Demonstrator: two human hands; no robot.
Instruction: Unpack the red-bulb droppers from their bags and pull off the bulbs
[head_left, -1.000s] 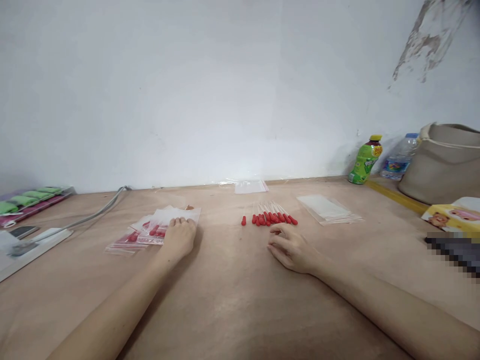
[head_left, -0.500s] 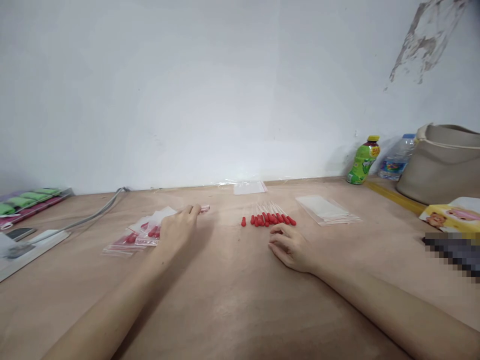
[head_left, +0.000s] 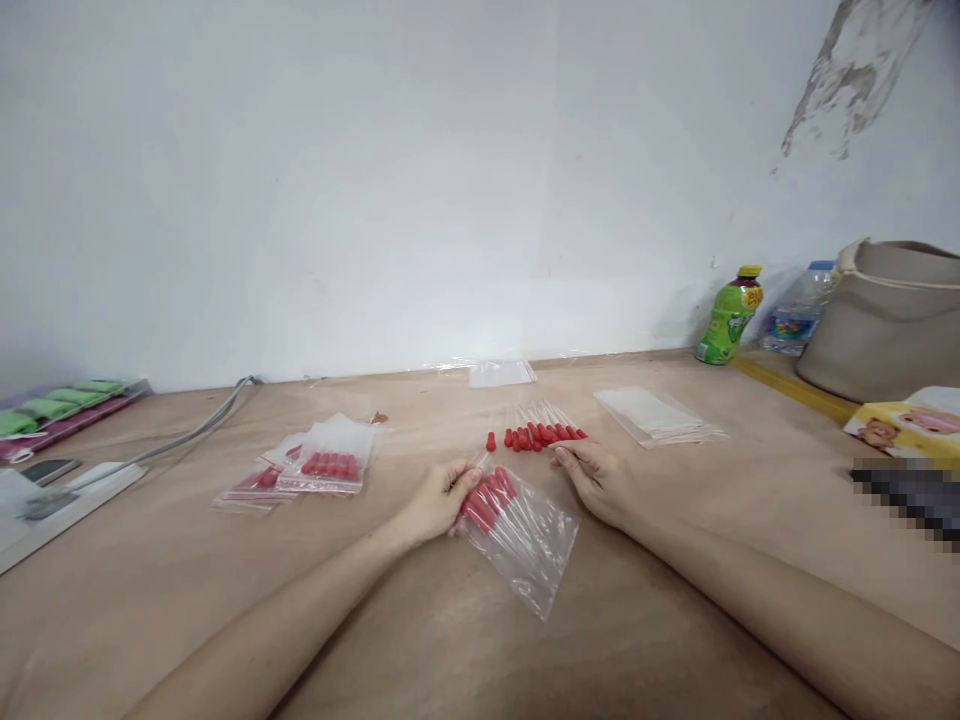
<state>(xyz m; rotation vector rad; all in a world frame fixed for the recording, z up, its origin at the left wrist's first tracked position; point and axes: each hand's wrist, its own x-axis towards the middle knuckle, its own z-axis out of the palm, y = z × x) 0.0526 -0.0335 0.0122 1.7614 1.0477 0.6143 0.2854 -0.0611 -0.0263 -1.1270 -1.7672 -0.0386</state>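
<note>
The wooden table is viewed by a single head-worn camera from the wearer's side, aimed forward and down toward the far edge, where the wall is met. Left hand and right hand are framed at close range, below centre.

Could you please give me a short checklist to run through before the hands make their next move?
1. Clear zip bag gripped by the left hand: ok.
2. Red-bulbed droppers inside that bag: ok, bulbs toward the hand.
3. That bag sealed: cannot tell.
4. Loose droppers all grouped together: not ok; a single dropper lies apart on the left.
5. Right hand holding a dropper: cannot tell; it is at the group's right end.
</note>
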